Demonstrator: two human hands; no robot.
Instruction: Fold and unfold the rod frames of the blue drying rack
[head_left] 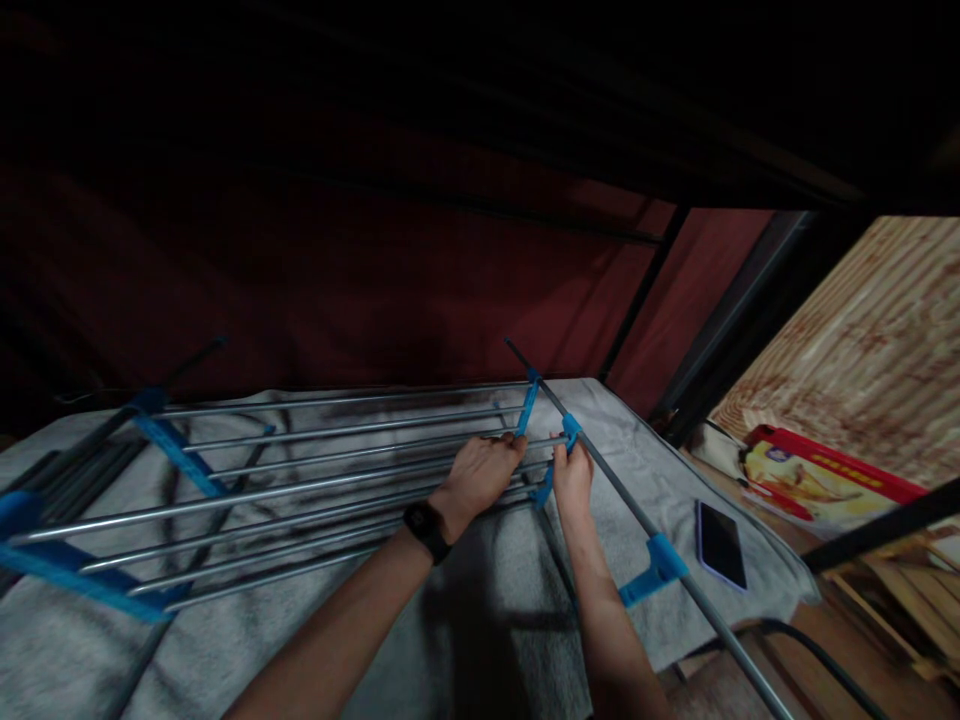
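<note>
The rack (300,490), smooth round metal tubes set in blue plastic crosspieces (90,583), spans the left and middle of the soft grey blanket (637,450). Over the blanket's middle, the left hand (484,470) is curled at the tubes; its grip cannot be determined. Just right, the right hand (574,480) is closed around a blue bracket (545,488). A straight metal pole (619,487) crosses the blanket's right part. A flat phone (721,545) lies near the blanket's right edge; beyond it, a red-and-yellow box (810,480), contents hidden.

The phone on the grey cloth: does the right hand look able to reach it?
Probably yes, if the right hand leaves the blue bracket; only the metal tube seems between them, and the phone lies uncovered.
</note>
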